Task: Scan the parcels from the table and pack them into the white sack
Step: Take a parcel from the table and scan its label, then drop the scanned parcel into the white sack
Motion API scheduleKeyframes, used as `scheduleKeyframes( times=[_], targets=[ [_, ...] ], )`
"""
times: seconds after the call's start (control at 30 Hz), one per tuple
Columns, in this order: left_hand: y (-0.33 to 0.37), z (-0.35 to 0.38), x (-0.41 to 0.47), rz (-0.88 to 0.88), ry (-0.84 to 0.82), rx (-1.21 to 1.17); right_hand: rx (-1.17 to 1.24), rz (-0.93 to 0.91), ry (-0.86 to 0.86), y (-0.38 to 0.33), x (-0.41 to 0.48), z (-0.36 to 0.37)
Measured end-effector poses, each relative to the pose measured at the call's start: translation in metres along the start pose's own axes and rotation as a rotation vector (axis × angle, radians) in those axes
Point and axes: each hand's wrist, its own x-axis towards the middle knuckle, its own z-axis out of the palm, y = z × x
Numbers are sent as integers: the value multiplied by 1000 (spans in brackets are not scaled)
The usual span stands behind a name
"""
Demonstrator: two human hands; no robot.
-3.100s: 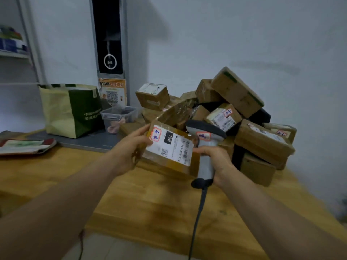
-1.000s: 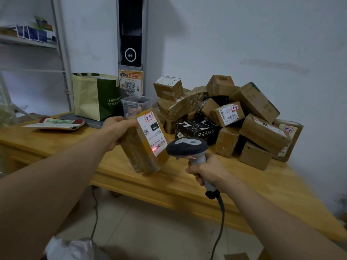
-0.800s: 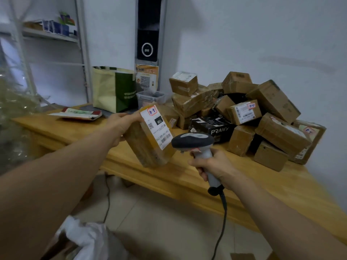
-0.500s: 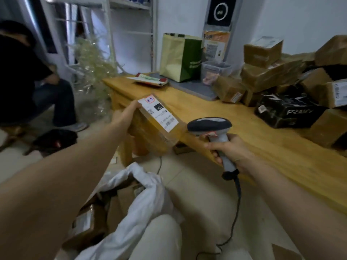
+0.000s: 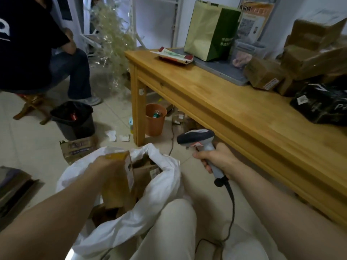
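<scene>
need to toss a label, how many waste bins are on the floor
2. A black-lined bin beside the wooden stool, and an orange bin under the table end. Others may be hidden.

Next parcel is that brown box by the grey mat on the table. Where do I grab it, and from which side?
Probably its left end, reaching in from the near edge of the table. The brown box lies flat, and its left end by the grey mat and its labelled near face are clear. Other boxes crowd its right side and back.
</scene>
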Motion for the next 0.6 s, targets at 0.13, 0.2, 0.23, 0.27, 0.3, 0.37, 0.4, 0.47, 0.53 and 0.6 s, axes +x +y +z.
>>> scheduleKeyframes(
  times=[0.13,0.2,0.23,0.27,0.3,0.37,0.4,0.47,0.53,0.6],
  targets=[
    [38,19,-11,-37,-58,-164,47,37,90,0,-10,-23],
    [76,27,-24,67,-55,-197,111,50,165,-2,-19,-42],
    [101,31,-36,141,-47,-209,149,49,210,-2,-26,-53],
    [125,35,-48,218,-41,-221,194,40,257,-2,-33,-65],
    [151,40,-61,299,-55,-235,249,25,304,-2,-41,-78],
    [206,54,-91,479,-112,-245,378,-18,395,0,-60,-109],
    [234,61,-108,566,-126,-215,445,-41,435,1,-70,-125],
    [285,78,-146,706,-125,-153,545,-76,490,3,-92,-158],
    [326,96,-186,828,-163,-132,622,-83,538,8,-113,-192],
    [357,114,-225,942,-223,-113,715,-103,583,17,-132,-225]
  ],
)
